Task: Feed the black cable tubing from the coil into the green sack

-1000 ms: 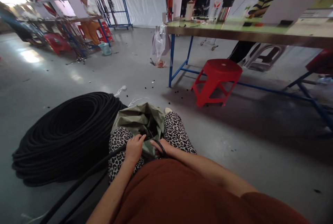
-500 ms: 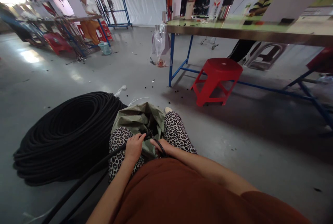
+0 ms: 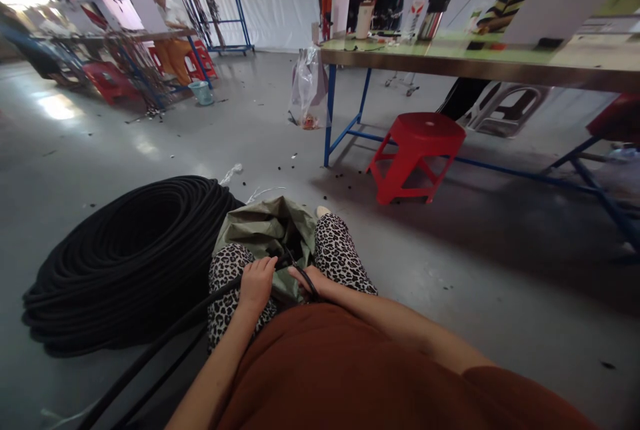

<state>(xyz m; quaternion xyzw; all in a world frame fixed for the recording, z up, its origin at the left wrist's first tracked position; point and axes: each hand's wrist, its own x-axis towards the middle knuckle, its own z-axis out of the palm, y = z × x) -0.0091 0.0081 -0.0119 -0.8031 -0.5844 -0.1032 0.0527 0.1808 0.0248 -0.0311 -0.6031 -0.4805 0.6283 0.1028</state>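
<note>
Closest in, below the head camera, a black cord (image 3: 220,293) runs slantwise from the lower left, over the left thigh, up into the left hand (image 3: 257,283), whose grip is wrapped around it. Its long axis points away and to the right, so the short length beyond the fingers leads toward the scissors (image 3: 310,281) in the right hand (image 3: 320,281). That grip is closed about a dark handle loop, the slim blades pointing forward beside the cord; whether they touch it cannot be told. The left hand is the nearer one to the cord's supply side, the right to its tip. A second dark strand (image 3: 167,372) lies below.

Between the knees in leopard-print trousers (image 3: 343,250), a green sack (image 3: 255,218) gapes just under both hands. Left of it, on the floor, sits a large black coil (image 3: 100,283).

Farther off, a red stool (image 3: 425,125) stands before a bench (image 3: 465,65), a clear plastic bag (image 3: 307,87) hanging at the bench's end. On top are a pale flask (image 3: 365,19), a steel tumbler (image 3: 434,20) and a bottle (image 3: 416,13) with a red mark. No lettering or brand is readable.
</note>
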